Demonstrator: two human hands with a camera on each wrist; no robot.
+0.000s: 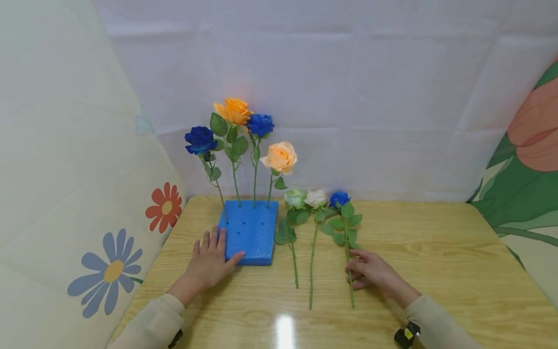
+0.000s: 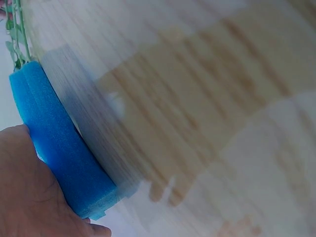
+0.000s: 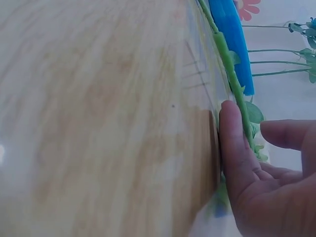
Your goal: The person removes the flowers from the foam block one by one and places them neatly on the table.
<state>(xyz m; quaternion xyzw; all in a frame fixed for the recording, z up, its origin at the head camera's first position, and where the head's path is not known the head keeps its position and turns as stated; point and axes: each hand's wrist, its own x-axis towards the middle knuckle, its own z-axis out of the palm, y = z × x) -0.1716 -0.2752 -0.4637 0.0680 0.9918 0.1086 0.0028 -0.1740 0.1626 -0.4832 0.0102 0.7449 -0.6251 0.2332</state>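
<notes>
My left hand [image 1: 209,261] rests on the left front part of a blue foam block [image 1: 253,242], fingers spread and thumb along its front. A blue rose [image 1: 200,140], an orange rose [image 1: 234,112], a second blue rose [image 1: 260,125] and a peach rose [image 1: 280,157] stand in the block. On the table lies another blue rose [image 1: 339,199]. My right hand [image 1: 370,271] is at its lower stem [image 3: 229,61]. In the right wrist view the stem passes between the digits, with a gap showing between them.
A pale green rose [image 1: 295,198] and a white rose [image 1: 316,198] lie between the block and the right hand, stems toward the front. Small holes dot the block's top. The wooden table [image 1: 436,252] meets a white cloth backdrop [image 1: 392,97] behind.
</notes>
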